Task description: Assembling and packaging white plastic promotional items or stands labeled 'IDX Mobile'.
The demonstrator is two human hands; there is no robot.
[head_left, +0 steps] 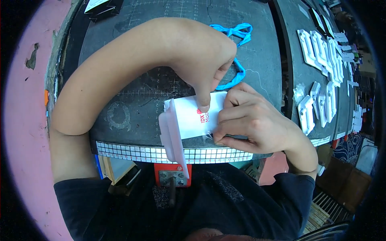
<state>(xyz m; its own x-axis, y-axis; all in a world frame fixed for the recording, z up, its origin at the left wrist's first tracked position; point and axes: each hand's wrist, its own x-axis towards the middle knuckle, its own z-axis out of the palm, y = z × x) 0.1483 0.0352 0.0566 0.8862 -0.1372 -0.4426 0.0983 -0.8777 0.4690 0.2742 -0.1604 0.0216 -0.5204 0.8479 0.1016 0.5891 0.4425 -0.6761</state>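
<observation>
A flat white card or sleeve with red print (187,120) lies at the near side of the dark work mat. My left hand (205,56) arches over it from the far side, its thumb pressed on the white surface and its other fingers curled and partly hidden. At the right end, my right hand (253,118) has its fingers bent closed on the edge; what lies under the fingertips is hidden. A pale, ridged plastic piece (173,136) stands against the left end of the card and juts past the table's near edge. Neither hand visibly touches that piece.
A blue fabric strip (241,74) lies looped beyond my hands. A gridded ruler strip (132,152) lines the near table edge, with a red metal fitting (173,166) below. Several white plastic parts (307,114) rest on the right-hand table. At the far left sits a black box (106,11).
</observation>
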